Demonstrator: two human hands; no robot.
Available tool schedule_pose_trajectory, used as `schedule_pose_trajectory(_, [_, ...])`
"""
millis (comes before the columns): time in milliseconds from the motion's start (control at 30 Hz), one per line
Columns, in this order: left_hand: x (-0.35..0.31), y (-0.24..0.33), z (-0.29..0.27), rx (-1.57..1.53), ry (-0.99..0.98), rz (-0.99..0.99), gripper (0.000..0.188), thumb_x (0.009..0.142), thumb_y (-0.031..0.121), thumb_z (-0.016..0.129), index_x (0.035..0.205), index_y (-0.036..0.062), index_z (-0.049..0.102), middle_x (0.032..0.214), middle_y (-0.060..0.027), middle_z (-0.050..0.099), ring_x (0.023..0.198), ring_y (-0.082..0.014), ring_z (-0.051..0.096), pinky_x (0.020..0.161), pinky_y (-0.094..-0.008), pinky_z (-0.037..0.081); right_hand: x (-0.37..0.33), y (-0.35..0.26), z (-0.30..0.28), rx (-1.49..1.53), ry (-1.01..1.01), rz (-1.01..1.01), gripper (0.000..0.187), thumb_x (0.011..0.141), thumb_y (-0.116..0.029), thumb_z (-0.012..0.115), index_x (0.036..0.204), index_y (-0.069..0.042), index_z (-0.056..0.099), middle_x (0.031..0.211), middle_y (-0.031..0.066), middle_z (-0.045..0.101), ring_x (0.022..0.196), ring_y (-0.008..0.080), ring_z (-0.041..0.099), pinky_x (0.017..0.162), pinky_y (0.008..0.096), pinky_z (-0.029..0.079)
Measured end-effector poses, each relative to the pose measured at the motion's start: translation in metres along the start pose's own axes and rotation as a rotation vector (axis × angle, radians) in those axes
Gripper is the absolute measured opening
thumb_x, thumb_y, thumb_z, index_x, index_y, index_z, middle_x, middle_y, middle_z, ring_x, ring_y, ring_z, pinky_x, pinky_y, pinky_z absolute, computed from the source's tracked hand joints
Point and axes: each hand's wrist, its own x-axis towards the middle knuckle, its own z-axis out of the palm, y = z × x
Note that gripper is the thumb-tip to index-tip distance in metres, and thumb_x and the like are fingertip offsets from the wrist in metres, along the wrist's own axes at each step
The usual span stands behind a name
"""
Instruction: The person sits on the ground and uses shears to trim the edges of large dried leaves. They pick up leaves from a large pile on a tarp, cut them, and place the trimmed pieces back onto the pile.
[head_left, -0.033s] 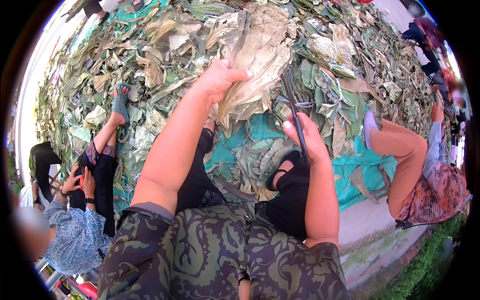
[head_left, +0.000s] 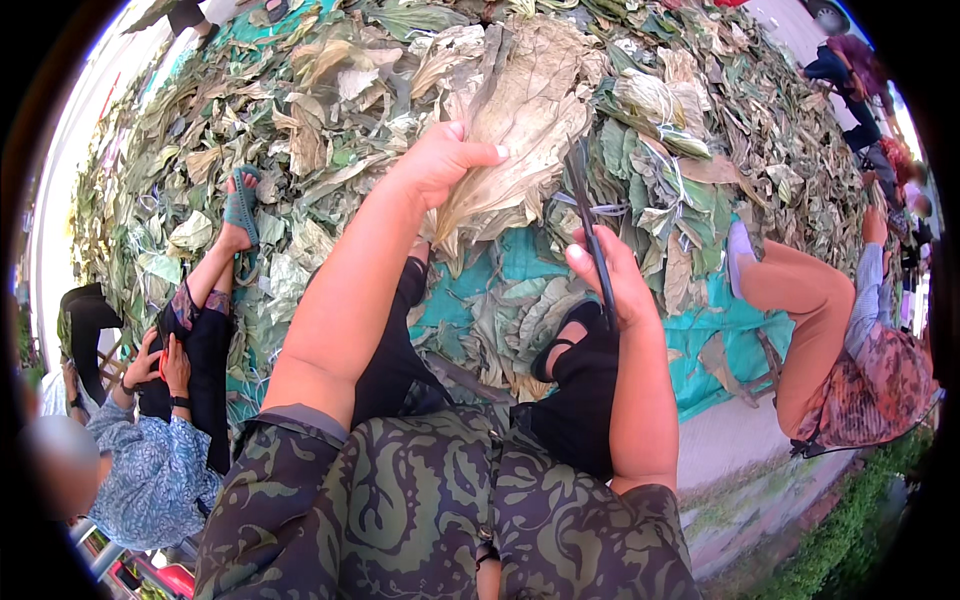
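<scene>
My left hand (head_left: 450, 168) pinches a large dry, tan leaf (head_left: 535, 105) near its lower end, thumb on top. The leaf spreads up and to the right over the pile. My right hand (head_left: 618, 278) is closed round a long, thin black tool (head_left: 590, 225) that slants up and left; its upper end lies beside the leaf's right edge. I cannot tell whether the tool is a knife or scissors. Below my hands, loose pieces of dry leaf (head_left: 520, 320) lie between my feet. To the right of the tool is a leaf bundle tied with pale string (head_left: 680, 180).
Dry leaves (head_left: 330, 130) are heaped widely over a green sheet (head_left: 455, 300). At the left sits a person in a blue patterned top (head_left: 160, 480), hands together over the lap. Another person's bent leg (head_left: 800, 280) is at the right, beside a pavement edge (head_left: 740, 450).
The tan leaf has swung slightly right at its upper part. My left hand has shifted very slightly; my right hand and the black tool look nearly the same.
</scene>
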Motion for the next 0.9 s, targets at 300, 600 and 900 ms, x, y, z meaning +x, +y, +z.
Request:
schedule_pose_trajectory(300, [0.000, -0.006, -0.004, 0.212, -0.072, -0.033, 0.037, 0.072, -0.001, 0.063, 0.107, -0.0020, 0.052, 0.096, -0.0095, 0.061, 0.081, -0.0148, 0.060, 0.077, -0.0290, 0.048, 0.000, -0.009, 0.000, 0.038, -0.020, 0.069, 0.061, 0.069, -0.046, 0.068, 0.099, 0.003, 0.049, 0.080, 0.0042, 0.048, 0.075, 0.0135, 0.046, 0.070, 0.0257, 0.039])
schedule_pose_trajectory(600, [-0.003, -0.001, -0.002, 0.260, -0.044, -0.041, 0.036, 0.072, 0.001, 0.063, 0.107, -0.0018, 0.052, 0.094, -0.0087, 0.062, 0.079, -0.0141, 0.061, 0.074, -0.0280, 0.049, 0.004, -0.002, -0.004, -0.137, 0.049, 0.038, 0.041, 0.075, -0.040, 0.066, 0.078, -0.001, 0.054, 0.065, -0.0022, 0.047, 0.060, 0.0066, 0.042, 0.053, 0.0214, 0.034])
schedule_pose_trajectory(900, [0.002, -0.003, -0.009, 0.131, -0.078, -0.021, 0.037, 0.077, 0.006, 0.062, 0.111, -0.0016, 0.049, 0.098, -0.0091, 0.060, 0.084, -0.0150, 0.060, 0.076, -0.0285, 0.050, 0.004, 0.002, -0.005, -0.203, 0.085, 0.020, 0.040, 0.077, -0.039, 0.064, 0.072, -0.001, 0.052, 0.062, -0.0034, 0.046, 0.057, 0.0053, 0.038, 0.050, 0.0213, 0.032])
